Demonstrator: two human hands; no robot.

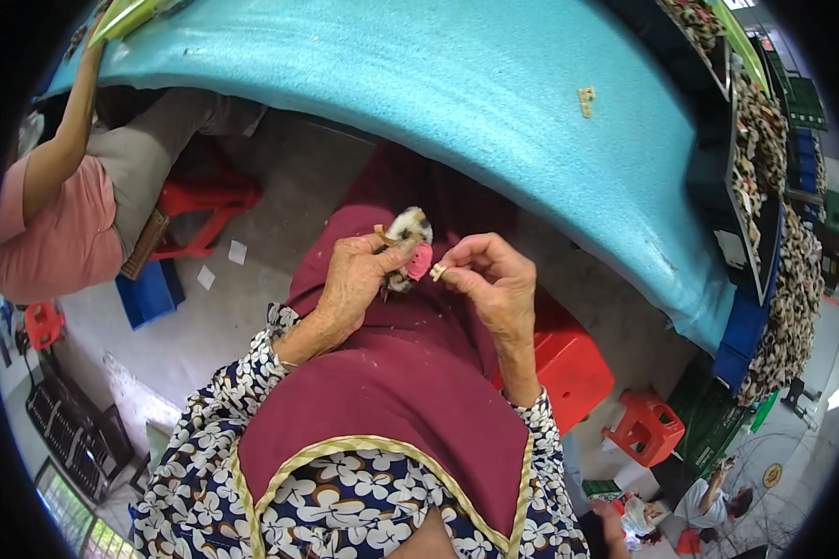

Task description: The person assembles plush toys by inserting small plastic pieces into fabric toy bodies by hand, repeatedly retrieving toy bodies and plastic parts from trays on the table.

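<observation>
Over my lap, on the maroon apron (373,391), my left hand (345,284) grips a small furry plush piece (410,224), white with dark and brownish spots. A bright pink patch (420,263) shows on its right side. By my left fingers a short tan strip (379,234) sticks up. My right hand (496,279) is closed in a pinch on a small cream-coloured piece (436,272), held close beside the pink patch. Whether the cream piece touches the patch, I cannot tell.
A turquoise-covered table (391,84) curves ahead, with small yellowish pieces (585,102) on it. At right, a dark tray (718,177) stands near heaped mottled plush pieces (792,307). Red stools (569,373) stand below. A person in pink (61,224) sits left, near a blue crate (149,293).
</observation>
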